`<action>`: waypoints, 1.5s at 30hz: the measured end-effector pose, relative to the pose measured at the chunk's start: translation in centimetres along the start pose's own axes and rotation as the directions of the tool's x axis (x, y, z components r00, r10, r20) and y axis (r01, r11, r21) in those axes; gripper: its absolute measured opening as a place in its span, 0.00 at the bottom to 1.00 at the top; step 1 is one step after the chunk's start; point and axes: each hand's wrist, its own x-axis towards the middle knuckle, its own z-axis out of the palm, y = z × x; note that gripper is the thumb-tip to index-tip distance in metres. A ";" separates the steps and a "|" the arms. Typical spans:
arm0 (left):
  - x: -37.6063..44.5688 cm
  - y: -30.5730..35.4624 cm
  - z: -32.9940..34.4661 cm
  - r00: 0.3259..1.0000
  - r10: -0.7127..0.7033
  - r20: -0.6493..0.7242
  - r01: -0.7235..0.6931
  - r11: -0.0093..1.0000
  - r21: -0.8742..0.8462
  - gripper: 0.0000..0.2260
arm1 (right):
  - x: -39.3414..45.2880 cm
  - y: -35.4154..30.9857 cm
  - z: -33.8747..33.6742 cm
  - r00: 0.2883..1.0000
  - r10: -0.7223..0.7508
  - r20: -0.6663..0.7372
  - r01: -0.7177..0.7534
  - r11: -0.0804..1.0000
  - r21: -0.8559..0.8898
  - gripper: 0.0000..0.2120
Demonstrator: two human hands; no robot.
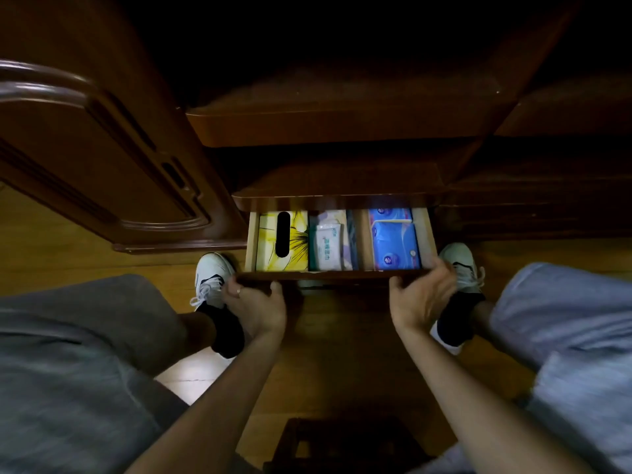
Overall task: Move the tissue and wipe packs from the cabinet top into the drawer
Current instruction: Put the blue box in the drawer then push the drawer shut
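The wooden drawer (pixel 427 234) stands partly pulled out below the cabinet top (pixel 342 124). Inside lie a yellow tissue box (pixel 270 244) at the left, a white wipe pack (pixel 328 246) in the middle and blue tissue packs (pixel 395 242) at the right. My left hand (pixel 254 304) grips the drawer's front edge near its left end, thumb on top. My right hand (pixel 422 295) holds the front edge at its right end, fingers curled round the corner. The back of the drawer is hidden under the cabinet.
A dark wooden cabinet door (pixel 102 159) stands at the left. My knees in grey trousers and white shoes (pixel 213 271) flank the drawer on a wooden floor. A dark wooden stool (pixel 342 446) sits below between my arms.
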 end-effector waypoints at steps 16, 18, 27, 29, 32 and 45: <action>6.7 4.7 2.3 0.809 -0.274 0.520 0.540 0.696 -0.473 0.27 | 6.1 -3.8 2.4 0.726 0.312 0.612 -0.605 0.713 0.354 0.39; 7.5 5.6 2.7 0.806 -0.218 0.550 0.473 0.796 -0.378 0.23 | 6.5 -5.3 3.0 0.725 0.246 0.643 -0.562 0.751 0.347 0.44; 9.8 6.0 5.5 0.788 -0.072 0.611 0.238 0.952 -0.195 0.40 | 9.0 -5.8 6.5 0.801 0.113 0.588 -0.325 0.907 0.269 0.41; 10.2 5.4 6.3 0.809 -0.064 0.584 0.265 0.927 -0.266 0.39 | 9.4 -5.5 7.1 0.835 0.115 0.539 -0.332 0.885 0.327 0.40; 10.2 5.0 7.3 0.826 -0.065 0.560 0.302 0.890 -0.342 0.37 | 9.6 -4.9 7.9 0.829 0.112 0.548 -0.352 0.866 0.356 0.42; 9.7 6.5 8.0 0.826 -0.106 0.554 0.292 0.921 -0.258 0.38 | 10.0 -3.8 8.8 0.859 0.082 0.505 -0.278 0.903 0.327 0.41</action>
